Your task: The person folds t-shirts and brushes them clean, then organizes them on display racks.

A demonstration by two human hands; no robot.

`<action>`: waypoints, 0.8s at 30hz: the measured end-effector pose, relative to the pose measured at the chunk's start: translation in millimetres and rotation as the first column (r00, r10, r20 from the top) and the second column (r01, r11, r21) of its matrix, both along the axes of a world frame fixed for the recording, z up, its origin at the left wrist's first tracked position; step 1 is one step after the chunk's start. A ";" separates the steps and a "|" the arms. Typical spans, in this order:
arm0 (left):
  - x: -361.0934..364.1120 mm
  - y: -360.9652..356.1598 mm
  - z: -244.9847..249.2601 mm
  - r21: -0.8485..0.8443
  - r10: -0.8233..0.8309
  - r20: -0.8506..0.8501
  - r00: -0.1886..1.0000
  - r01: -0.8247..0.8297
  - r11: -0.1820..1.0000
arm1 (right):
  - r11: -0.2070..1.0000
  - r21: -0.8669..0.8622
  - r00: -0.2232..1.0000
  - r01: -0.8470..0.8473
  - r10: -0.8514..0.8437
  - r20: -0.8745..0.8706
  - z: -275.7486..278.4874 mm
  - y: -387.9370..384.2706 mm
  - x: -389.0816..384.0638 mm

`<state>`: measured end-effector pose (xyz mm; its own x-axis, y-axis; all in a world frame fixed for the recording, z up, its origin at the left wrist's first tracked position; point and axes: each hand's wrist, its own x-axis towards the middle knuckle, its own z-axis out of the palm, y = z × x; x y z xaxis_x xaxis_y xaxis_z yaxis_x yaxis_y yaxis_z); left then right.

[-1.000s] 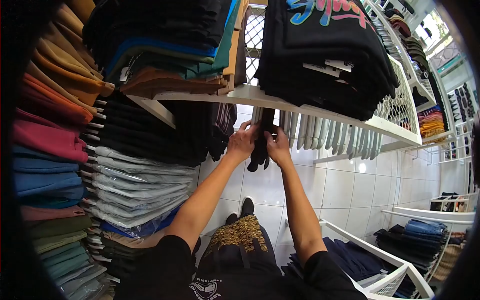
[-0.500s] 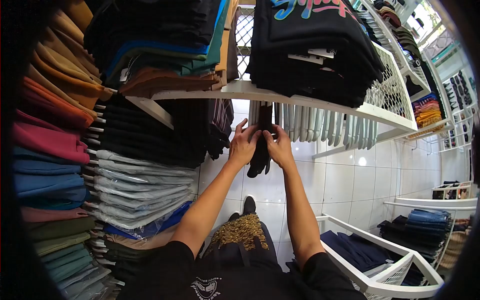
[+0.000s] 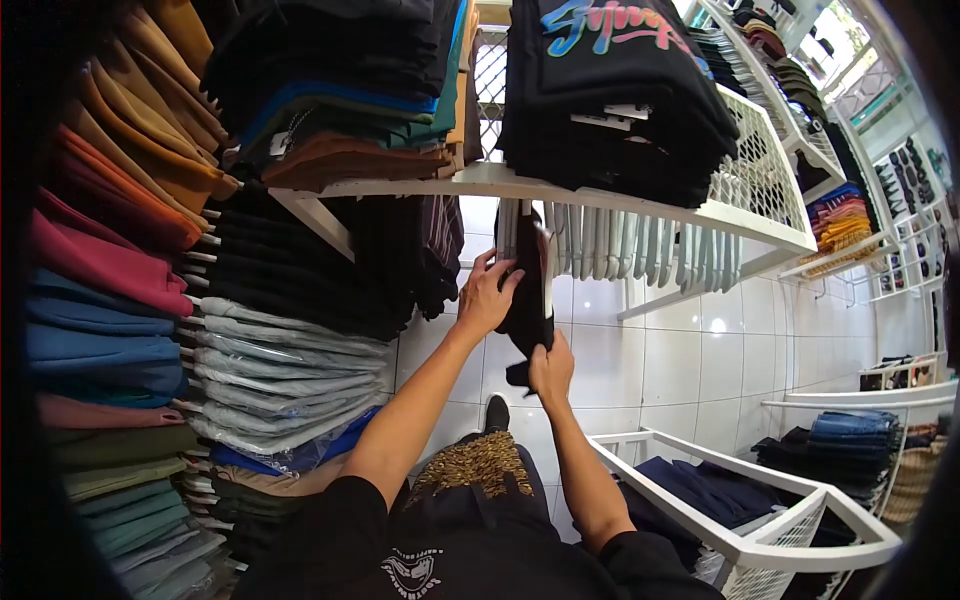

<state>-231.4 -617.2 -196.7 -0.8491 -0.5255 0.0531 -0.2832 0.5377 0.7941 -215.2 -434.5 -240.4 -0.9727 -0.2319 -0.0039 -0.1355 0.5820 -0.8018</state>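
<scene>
A black garment (image 3: pixel 522 318) hangs from the rack under the front shelf, with a narrow white hanger edge (image 3: pixel 547 285) showing along its right side. My left hand (image 3: pixel 486 297) is at the garment's left side, thumb and fingers closed on its cloth. Lower down, my right hand (image 3: pixel 551 368) grips the garment's bottom right edge, fingers wrapped round it. A dark flap of cloth sticks out left of that hand. Just right of the garment hangs a row of white hangers (image 3: pixel 625 245).
Folded black T-shirts (image 3: pixel 620 110) and coloured folded clothes (image 3: pixel 340 120) lie on the white shelf (image 3: pixel 540 188) above my hands. Hanging garments (image 3: pixel 285 365) line the left side. A white rack (image 3: pixel 740 470) with dark clothes stands at right, on the tiled floor (image 3: pixel 690 360).
My right hand has moved down from beside my left hand to the garment's lower edge. The garment has turned, and a white hanger edge now shows. My left hand has hardly moved.
</scene>
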 end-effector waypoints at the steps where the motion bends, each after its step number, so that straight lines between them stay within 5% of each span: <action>1: 1.4 2.7 1.4 -0.010 0.000 0.010 1.000 0.000 1.000 | 1.000 -0.003 1.000 0.009 -0.009 -0.009 3.1 8.4 10.1; 10: 39.4 44.9 50.2 -0.093 -0.071 -0.189 0.979 0.054 0.994 | 0.986 -0.021 0.972 0.166 -0.168 -0.162 69.5 106.9 101.4; 14: 87.4 82.0 98.3 -0.185 -0.339 -0.307 0.889 0.294 0.938 | 0.983 -0.005 0.958 0.186 -0.183 -0.220 122.7 155.4 152.6; 18: 128.7 116.0 148.2 -0.337 -0.575 -0.342 0.743 0.474 0.813 | 0.970 0.054 0.964 0.238 -0.229 -0.137 173.6 207.0 206.9; 21: 140.9 138.9 171.7 -0.373 -0.830 -0.334 0.447 0.746 0.552 | 0.966 -0.042 0.959 0.257 -0.260 -0.114 202.8 246.4 249.8; 24: 162.2 172.7 202.9 -0.363 -0.898 -0.284 0.336 0.829 0.425 | 0.949 -0.037 0.941 0.314 -0.316 -0.124 238.1 279.2 294.6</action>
<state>-69.2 -444.6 6.2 -0.6974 0.5329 0.4792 0.7055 0.3931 0.5897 79.5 -155.3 -2.3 -0.9883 0.0872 0.1255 -0.0488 0.5985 -0.7996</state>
